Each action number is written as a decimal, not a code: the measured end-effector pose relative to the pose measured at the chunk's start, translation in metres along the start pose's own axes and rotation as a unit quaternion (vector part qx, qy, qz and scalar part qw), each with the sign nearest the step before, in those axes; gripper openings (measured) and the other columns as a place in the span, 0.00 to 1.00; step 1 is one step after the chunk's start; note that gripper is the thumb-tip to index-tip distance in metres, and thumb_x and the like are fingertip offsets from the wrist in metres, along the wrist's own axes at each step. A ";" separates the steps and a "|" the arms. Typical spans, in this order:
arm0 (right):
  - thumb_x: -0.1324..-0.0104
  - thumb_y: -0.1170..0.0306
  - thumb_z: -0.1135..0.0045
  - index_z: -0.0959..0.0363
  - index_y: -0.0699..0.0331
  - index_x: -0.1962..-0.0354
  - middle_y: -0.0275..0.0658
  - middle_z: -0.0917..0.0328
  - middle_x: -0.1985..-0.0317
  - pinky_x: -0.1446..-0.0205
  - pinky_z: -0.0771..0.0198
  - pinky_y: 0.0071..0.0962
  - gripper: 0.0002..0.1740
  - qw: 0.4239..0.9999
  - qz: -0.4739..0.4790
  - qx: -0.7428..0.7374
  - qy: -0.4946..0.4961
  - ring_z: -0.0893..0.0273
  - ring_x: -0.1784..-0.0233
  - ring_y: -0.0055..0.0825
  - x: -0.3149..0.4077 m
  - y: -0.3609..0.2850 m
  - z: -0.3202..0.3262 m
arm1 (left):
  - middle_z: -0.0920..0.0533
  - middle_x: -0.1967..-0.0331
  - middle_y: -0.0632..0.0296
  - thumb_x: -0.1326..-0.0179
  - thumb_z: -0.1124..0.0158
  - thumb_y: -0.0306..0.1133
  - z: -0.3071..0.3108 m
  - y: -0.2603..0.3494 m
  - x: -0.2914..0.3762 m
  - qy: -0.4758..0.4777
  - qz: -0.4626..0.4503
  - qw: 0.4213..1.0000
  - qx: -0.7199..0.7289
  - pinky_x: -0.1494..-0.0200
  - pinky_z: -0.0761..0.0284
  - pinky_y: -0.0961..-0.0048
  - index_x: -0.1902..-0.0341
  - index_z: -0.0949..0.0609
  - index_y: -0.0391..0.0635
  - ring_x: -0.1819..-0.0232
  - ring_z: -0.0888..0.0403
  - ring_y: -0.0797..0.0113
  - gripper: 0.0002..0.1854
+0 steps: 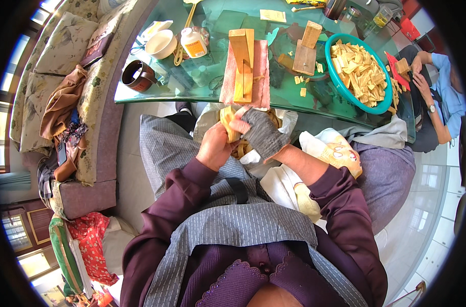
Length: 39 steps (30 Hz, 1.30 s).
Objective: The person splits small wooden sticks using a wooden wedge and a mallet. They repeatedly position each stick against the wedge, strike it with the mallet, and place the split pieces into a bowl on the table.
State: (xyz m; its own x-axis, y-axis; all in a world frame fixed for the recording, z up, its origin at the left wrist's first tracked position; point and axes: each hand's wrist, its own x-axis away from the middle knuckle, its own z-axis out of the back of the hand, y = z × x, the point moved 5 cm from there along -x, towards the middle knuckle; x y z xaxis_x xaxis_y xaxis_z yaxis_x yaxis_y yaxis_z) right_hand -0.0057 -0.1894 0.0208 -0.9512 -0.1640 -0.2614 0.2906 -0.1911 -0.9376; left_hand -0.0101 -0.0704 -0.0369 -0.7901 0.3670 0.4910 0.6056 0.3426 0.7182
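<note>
My left hand (214, 144), bare, holds a looped bundle of pale yellow strips (228, 122) above my lap, just short of the table edge. The material of the strips cannot be told. My right hand (261, 132) wears a grey fingerless glove, and its fingers grip the bundle from the right. Under both hands a whitish bag (208, 122) lies open with more yellow strips (241, 150) in it, partly hidden. Straight ahead a slotted wooden block tool (242, 86) with a tall upright block stands on a pink cloth (261, 65).
On the glass-topped table (171, 92) are a dark mug (138, 76), a cream bowl (161, 44), a white bottle (193, 43) and a second wooden block tool (305, 57). A teal basin (384, 103) holds many yellow pieces. Another person (444, 88) sits at right; a sofa (102, 115) stands left.
</note>
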 end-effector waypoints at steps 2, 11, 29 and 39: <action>0.34 0.61 0.50 0.30 0.69 0.65 0.48 0.28 0.69 0.58 0.33 0.34 0.16 0.997 0.035 0.022 0.067 0.28 0.63 0.45 -0.005 0.003 0.009 | 0.22 0.61 0.72 0.32 0.58 0.32 0.009 -0.007 -0.005 -0.050 0.031 0.998 0.019 0.59 0.32 0.74 0.50 0.25 0.50 0.64 0.28 0.79 0.13; 0.33 0.65 0.50 0.32 0.68 0.68 0.43 0.27 0.73 0.69 0.31 0.28 0.12 0.987 -0.090 -0.128 0.049 0.26 0.75 0.34 -0.010 0.038 0.005 | 0.24 0.67 0.55 0.51 0.46 0.20 -0.028 0.065 0.036 0.098 -0.442 0.744 -0.492 0.60 0.32 0.63 0.59 0.24 0.42 0.64 0.28 0.53 0.13; 0.36 0.68 0.50 0.29 0.63 0.54 0.42 0.26 0.60 0.55 0.29 0.33 0.14 0.906 0.249 0.341 -0.030 0.25 0.58 0.39 -0.005 -0.019 0.023 | 0.27 0.63 0.69 0.36 0.48 0.27 -0.016 0.051 0.012 -0.091 -0.163 0.978 -0.098 0.58 0.36 0.83 0.59 0.25 0.40 0.60 0.33 0.82 0.06; 0.36 0.56 0.44 0.23 0.62 0.57 0.28 0.29 0.81 0.79 0.38 0.13 0.18 0.947 -0.234 -0.199 -0.096 0.32 0.81 0.13 -0.009 0.011 0.015 | 0.23 0.65 0.68 0.38 0.42 0.22 -0.024 0.069 0.020 0.002 -0.375 0.895 -0.241 0.54 0.32 0.82 0.59 0.21 0.36 0.60 0.27 0.79 0.06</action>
State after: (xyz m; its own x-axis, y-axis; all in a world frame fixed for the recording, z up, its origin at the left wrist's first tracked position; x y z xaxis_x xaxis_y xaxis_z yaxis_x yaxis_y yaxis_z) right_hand 0.0075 -0.2049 0.0162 -0.9186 -0.3314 0.2152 -0.2568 0.0869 -0.9625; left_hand 0.0133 -0.0605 0.0346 -0.9579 0.1868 -0.2181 -0.2066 0.0790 0.9752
